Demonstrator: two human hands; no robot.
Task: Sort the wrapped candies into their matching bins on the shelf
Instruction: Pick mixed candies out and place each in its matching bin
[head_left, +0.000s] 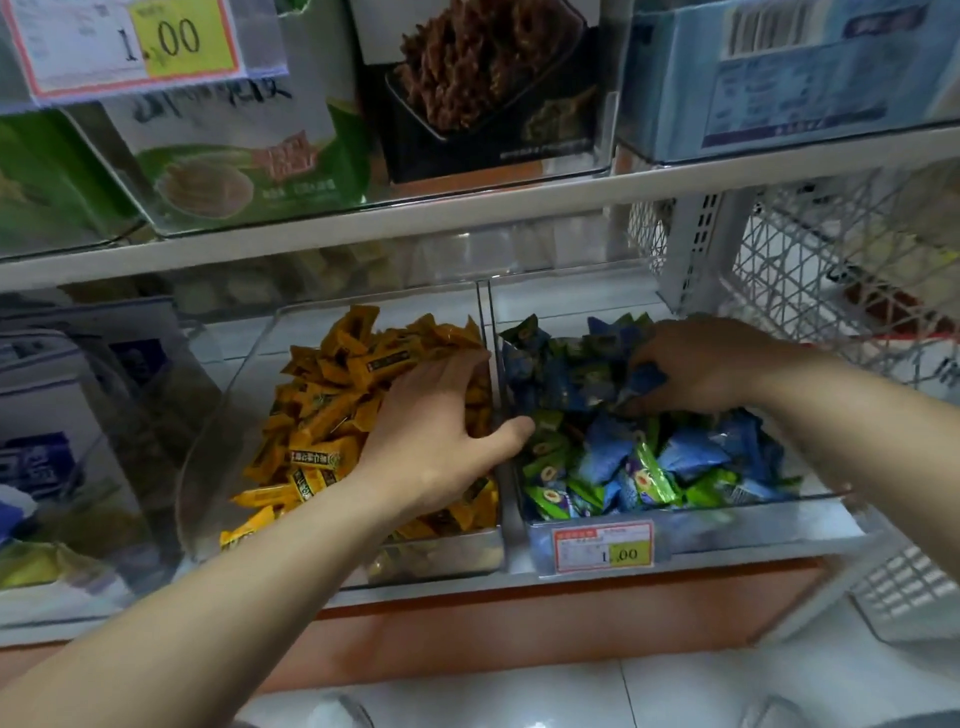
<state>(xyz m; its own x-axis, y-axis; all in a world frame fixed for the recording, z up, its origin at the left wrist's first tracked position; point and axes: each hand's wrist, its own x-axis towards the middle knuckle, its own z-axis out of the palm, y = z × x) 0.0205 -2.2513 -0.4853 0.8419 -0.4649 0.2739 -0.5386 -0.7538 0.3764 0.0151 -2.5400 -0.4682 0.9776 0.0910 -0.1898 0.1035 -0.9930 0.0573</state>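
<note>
- Left forearm (234, 597) comes in lowest. The left hand (436, 431) lies flat with fingers spread on the yellow candies (322, 410) left of the divider (488, 317), gripping nothing, thumb poking over it.
- Right hand (711, 364), right of the divider, has its fingers curled, pinching a blue candy (644, 379).
- Everything left of the divider looks yellow, so probably done there.
- Right of the divider, green candies (545, 499) sit jumbled with blue. I'm guessing that's what's left.
</note>
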